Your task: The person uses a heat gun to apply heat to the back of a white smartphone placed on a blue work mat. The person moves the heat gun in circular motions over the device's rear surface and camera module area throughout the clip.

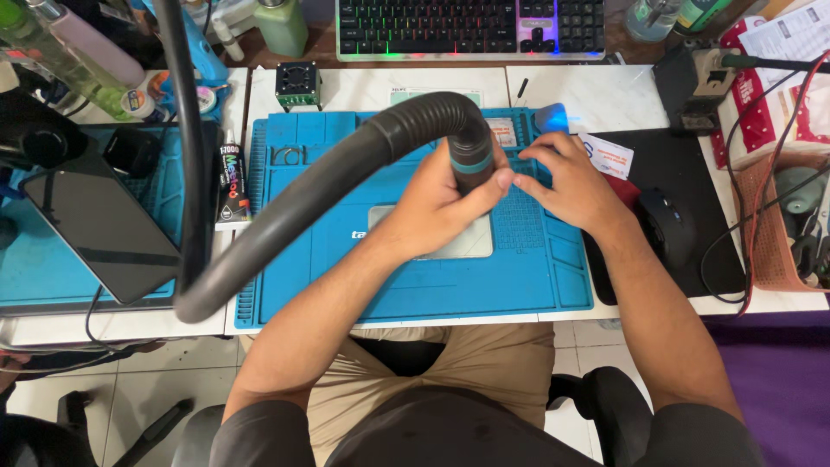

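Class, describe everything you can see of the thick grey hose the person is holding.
The thick grey ribbed hose looks like flexible rubber or plastic. It arcs from the lower left up over the blue work mat and bends down to a dark nozzle with a teal band. The left hand grips that nozzle; the right hand rests beside its tip, fingers on the mat.

My left hand (437, 203) is curled in a fist-like grip, thumb on top, forearm angled up from lower left. My right hand (571, 183) lies palm down, fingers spread & pointing left (tips nearly meeting left knuckles), both elbows bent.
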